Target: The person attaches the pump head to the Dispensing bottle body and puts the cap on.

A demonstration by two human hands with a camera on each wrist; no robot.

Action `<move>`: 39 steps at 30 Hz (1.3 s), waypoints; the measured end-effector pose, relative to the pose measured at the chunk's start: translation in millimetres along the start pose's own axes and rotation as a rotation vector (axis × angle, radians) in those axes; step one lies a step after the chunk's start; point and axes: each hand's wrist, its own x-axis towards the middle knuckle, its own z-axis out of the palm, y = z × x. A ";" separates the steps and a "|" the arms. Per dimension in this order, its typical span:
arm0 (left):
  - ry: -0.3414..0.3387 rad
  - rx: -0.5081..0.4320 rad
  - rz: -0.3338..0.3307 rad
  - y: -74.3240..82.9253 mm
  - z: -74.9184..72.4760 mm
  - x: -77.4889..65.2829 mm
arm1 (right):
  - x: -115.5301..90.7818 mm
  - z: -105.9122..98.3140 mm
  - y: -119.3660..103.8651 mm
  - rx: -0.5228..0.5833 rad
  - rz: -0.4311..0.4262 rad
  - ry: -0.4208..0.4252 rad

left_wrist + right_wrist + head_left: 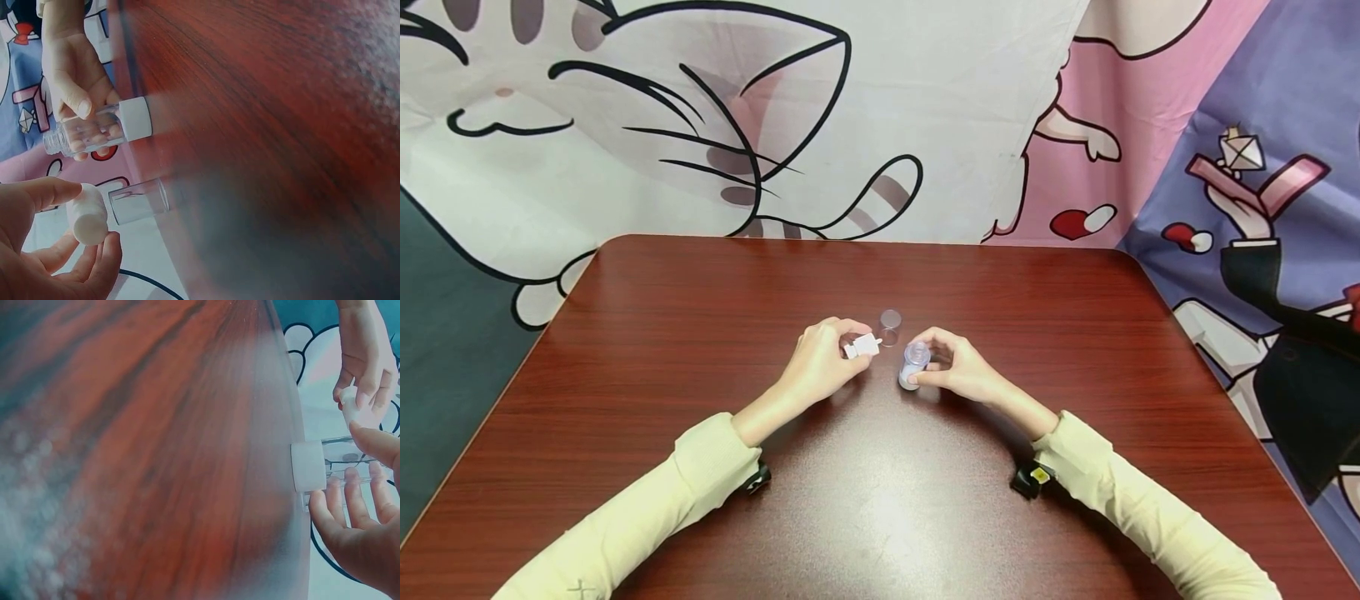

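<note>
Between thumb and fingers, my left hand (817, 358) pinches a white pump head (867, 344), tilted on its side above the table; in the left wrist view the pump head (89, 220) shows a rounded white end. My right hand (966, 369) holds a small clear bottle (914, 363) upright, thumb on one side and fingers on the other. The bottle has a bare threaded neck (56, 141) and a white base (308, 466). Just behind and between the hands, a clear cap (890, 327) stands on the table. Whether the bottle's base touches the table cannot be told.
The dark red wooden table (700, 292) has rounded far corners and reflects light near its front. Behind it hangs a cartoon-printed cloth (955, 108). A small black device (1028, 481) sits at the right wrist, another device (758, 477) at the left.
</note>
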 end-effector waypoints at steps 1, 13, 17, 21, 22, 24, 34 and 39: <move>0.002 -0.001 0.001 0.2 0.2 0.0 | -0.1 0.0 -0.3 0.000 0.000 0.000; 0.027 -0.005 0.032 4.5 0.3 1.4 | 0.3 -0.5 -1.8 0.003 0.022 0.001; 0.034 0.001 0.042 5.9 0.4 1.6 | 0.3 -0.5 -2.0 0.002 0.017 0.001; 0.039 -0.003 0.059 7.8 0.7 1.3 | 0.3 -0.3 -1.9 0.008 0.015 0.000; 0.042 -0.001 0.066 8.2 0.9 1.2 | 0.2 -0.3 -1.9 0.006 0.014 0.000; 0.040 -0.007 0.074 9.2 1.3 1.5 | 0.1 -0.3 -1.8 0.007 0.014 -0.001; 0.045 -0.023 0.122 15.6 1.1 0.8 | 0.0 -0.2 -1.1 0.023 0.017 -0.001; 0.040 -0.025 0.118 17.8 1.8 1.0 | -0.3 0.0 -1.5 0.030 0.016 -0.002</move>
